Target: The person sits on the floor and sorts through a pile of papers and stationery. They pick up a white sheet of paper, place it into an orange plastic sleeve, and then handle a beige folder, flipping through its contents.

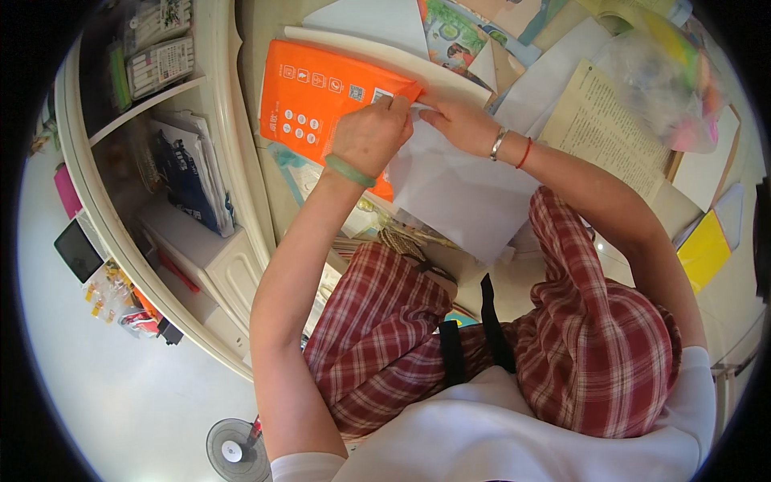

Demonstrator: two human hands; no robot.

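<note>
An orange paper packet (pixel 317 100) with white icons and a small square code lies slanted in front of me. My left hand (pixel 371 135), a green bangle at its wrist, is closed on the packet's right-hand edge. The fingers of my right hand (pixel 459 124) meet the packet's far right corner in a pinch; a silver bracelet and a red cord circle that wrist. White paper (pixel 462 185) spreads just below both hands, partly beside the packet's edge. Whether its sheets reach inside the packet is hidden by my hands.
Left stands a cream shelf unit (pixel 257 201) with folders (pixel 189 173) and pen sets (pixel 161 68). Beyond the packet lie picture books (pixel 454 44) and loose papers. At right are a printed page (pixel 602 120), a clear plastic bag (pixel 658 80) and a yellow card (pixel 703 249). A fan (pixel 233 451) stands lower left.
</note>
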